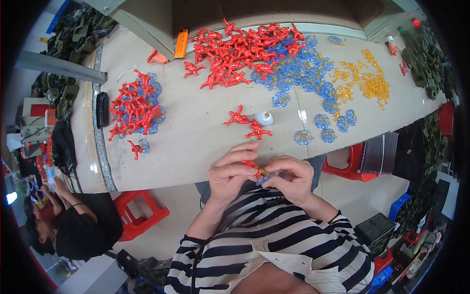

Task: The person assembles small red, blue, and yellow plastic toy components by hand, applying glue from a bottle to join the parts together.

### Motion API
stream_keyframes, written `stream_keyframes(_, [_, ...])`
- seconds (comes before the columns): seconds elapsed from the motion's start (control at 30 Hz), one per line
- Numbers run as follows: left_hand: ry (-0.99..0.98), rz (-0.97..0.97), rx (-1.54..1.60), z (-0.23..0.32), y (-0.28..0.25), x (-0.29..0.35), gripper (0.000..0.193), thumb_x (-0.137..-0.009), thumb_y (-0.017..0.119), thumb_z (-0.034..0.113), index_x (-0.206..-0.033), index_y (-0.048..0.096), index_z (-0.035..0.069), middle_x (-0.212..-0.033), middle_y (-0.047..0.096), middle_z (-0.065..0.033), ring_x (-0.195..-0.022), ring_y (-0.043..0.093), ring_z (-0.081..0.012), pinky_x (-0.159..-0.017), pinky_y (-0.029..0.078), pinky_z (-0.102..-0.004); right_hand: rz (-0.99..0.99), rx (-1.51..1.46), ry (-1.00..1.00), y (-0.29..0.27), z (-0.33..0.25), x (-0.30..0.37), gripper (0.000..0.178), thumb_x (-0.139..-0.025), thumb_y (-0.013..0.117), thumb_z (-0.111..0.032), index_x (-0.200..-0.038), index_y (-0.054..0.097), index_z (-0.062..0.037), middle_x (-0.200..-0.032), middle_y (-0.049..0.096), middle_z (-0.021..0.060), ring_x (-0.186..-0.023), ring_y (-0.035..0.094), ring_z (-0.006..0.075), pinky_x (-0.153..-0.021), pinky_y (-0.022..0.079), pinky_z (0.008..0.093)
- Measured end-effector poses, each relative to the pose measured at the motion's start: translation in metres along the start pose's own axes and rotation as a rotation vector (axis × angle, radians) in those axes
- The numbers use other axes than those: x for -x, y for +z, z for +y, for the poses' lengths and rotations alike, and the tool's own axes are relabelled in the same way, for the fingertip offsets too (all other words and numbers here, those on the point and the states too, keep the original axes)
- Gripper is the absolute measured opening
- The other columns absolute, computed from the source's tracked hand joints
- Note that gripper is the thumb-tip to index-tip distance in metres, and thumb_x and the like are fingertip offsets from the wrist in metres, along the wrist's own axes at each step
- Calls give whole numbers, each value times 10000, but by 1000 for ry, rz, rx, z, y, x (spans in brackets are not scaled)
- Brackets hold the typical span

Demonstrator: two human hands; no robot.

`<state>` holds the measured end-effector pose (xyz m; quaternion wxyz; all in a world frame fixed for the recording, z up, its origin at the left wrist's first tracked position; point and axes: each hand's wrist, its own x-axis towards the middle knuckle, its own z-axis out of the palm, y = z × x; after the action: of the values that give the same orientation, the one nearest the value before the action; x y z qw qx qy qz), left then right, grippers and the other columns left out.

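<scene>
In front of my chest, just off the table's near edge, both hands are closed on small plastic parts. My left hand (227, 175) pinches a small red figure (250, 163), mostly covered by the fingers. Against it, my right hand (293, 177) grips a clear blue flower-shaped piece (265, 179) with a yellowish bit showing by it. The parts touch or nearly touch; whether they are joined I cannot tell. Beyond my hands lie two loose red figures (236, 115) beside a small white bottle (264, 118). Several clear blue pieces (303, 137) lie to the right.
A large red figure heap (240, 54) adjoins a blue heap (298, 71) and scattered yellow pieces (374, 88). At left, red figures rest among blue pieces (155, 88), near a black oblong case (102, 110). Red stools (139, 215) stand below; another person (88, 225) sits left.
</scene>
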<state>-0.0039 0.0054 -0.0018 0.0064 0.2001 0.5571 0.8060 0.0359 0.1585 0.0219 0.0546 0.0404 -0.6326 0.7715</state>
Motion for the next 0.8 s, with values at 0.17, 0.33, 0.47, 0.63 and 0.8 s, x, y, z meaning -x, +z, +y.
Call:
stream_keyframes(0.17, [99, -25, 60, -12, -4, -1, 148, -629, 716, 5, -758, 679, 69, -958, 630, -82, -989, 540, -312, -786, 494, -416, -10, 332, -316, 0, -5, -7, 269, -608, 751, 22, -853, 642, 10, -768, 639, 106, -630, 624, 167, -517, 476, 225])
stream_keyframes(0.33, [93, -85, 153, -9, -8, -3, 144, -603, 723, 24, -735, 683, 63, -915, 639, -95, -964, 539, -319, -761, 503, -421, -8, 373, -388, 2, -4, -5, 284, -558, 778, -29, -810, 651, 1, -730, 623, 106, -584, 594, 196, -495, 455, 250])
stream_keyframes(0.47, [-6, -128, 215, -9, -8, -3, 131, -606, 712, 15, -729, 684, 51, -894, 638, -106, -950, 546, -321, -749, 508, -418, -73, 373, -508, -4, 2, -6, 302, -540, 782, -37, -809, 650, 2, -710, 610, 100, -562, 573, 207, -491, 440, 268])
stream_keyframes(0.63, [-81, -107, 273, -9, -12, 0, 109, -623, 691, 6, -727, 684, 39, -877, 638, -123, -917, 560, -319, -712, 514, -416, -123, 378, -468, -3, -1, -8, 277, -594, 773, -71, -819, 644, 26, -717, 636, 129, -583, 612, 235, -519, 482, 297])
stream_keyframes(0.8, [-21, -231, 128, 2, -13, -11, 155, -596, 709, -2, -741, 687, 49, -831, 644, -120, -878, 576, -308, -695, 512, -397, -78, 282, -472, -2, 1, -7, 296, -534, 777, -26, -794, 644, 16, -688, 610, 110, -569, 584, 216, -497, 440, 283])
